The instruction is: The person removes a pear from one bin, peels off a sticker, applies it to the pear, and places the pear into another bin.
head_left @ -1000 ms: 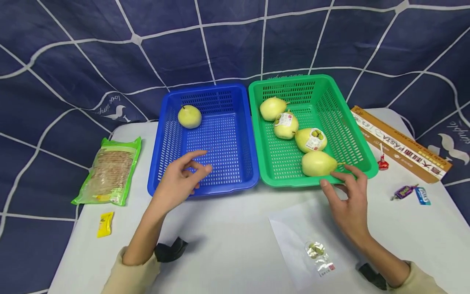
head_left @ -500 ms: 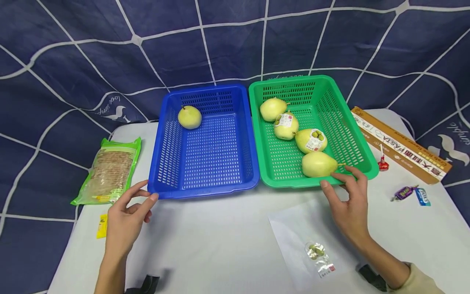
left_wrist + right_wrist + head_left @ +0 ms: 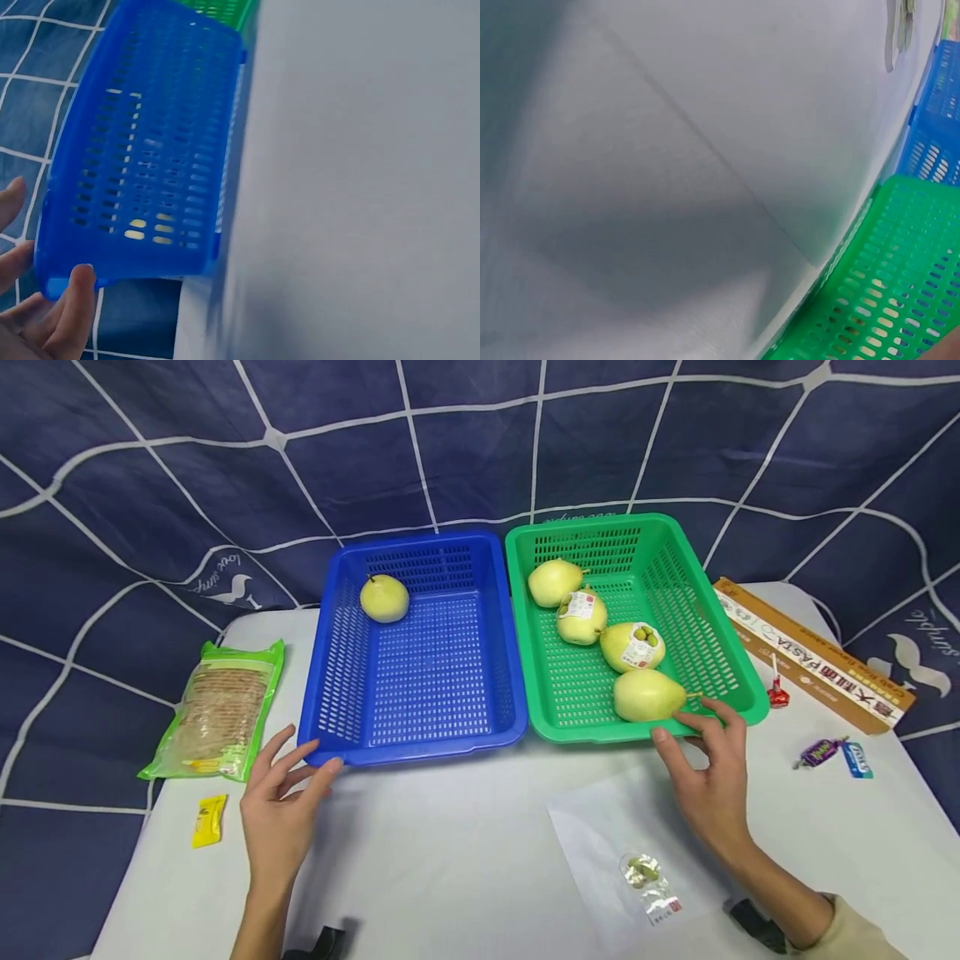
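My left hand (image 3: 281, 814) is at the near left corner of the blue basket (image 3: 416, 755), fingers spread; in the left wrist view the thumb (image 3: 76, 307) overlaps that corner. A yellow-green pear (image 3: 385, 599) lies inside, toward the back left. My right hand (image 3: 711, 777) holds the near rim of the green basket (image 3: 585, 734), thumb outside and fingers over the rim. Just beyond these fingers lies a pear (image 3: 647, 695). Farther back are a pear with a label (image 3: 633, 647), another labelled pear (image 3: 581, 617) and a plain pear (image 3: 555, 582).
Left of the blue basket are a green-edged food packet (image 3: 221, 710) and a yellow wrapper (image 3: 209, 821). A sticker sheet (image 3: 592, 835) lies in front. On the right are a pasta box (image 3: 817, 656), a red lollipop (image 3: 777, 695), a purple sweet (image 3: 817, 753) and a blue packet (image 3: 857, 760).
My left hand has moved from over the blue basket leftward and nearer to me, then slightly right to its near left corner, fingers spreading. My right hand has stayed at the green rim.
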`<action>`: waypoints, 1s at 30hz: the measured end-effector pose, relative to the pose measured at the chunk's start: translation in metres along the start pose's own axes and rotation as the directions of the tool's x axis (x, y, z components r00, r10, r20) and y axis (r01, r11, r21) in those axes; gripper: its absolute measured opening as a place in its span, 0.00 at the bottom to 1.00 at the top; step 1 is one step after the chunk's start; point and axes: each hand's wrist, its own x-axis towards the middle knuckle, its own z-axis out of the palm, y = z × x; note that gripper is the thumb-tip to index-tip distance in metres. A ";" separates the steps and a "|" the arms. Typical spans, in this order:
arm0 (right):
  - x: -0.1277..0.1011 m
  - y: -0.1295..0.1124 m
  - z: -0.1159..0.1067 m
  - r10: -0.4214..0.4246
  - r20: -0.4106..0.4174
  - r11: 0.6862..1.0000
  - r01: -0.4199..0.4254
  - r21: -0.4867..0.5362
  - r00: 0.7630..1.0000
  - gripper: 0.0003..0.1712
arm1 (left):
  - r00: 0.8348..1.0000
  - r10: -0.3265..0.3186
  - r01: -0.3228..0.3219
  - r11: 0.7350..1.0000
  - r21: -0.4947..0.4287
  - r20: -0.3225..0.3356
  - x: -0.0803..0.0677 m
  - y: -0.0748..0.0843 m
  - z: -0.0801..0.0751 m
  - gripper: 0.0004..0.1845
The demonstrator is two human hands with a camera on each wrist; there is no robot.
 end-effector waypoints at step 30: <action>0.070 -0.079 0.028 -0.277 0.488 0.953 0.303 0.025 0.828 0.12 | 0.996 -0.009 0.007 1.000 -0.022 -0.092 0.000 -0.005 0.011 0.12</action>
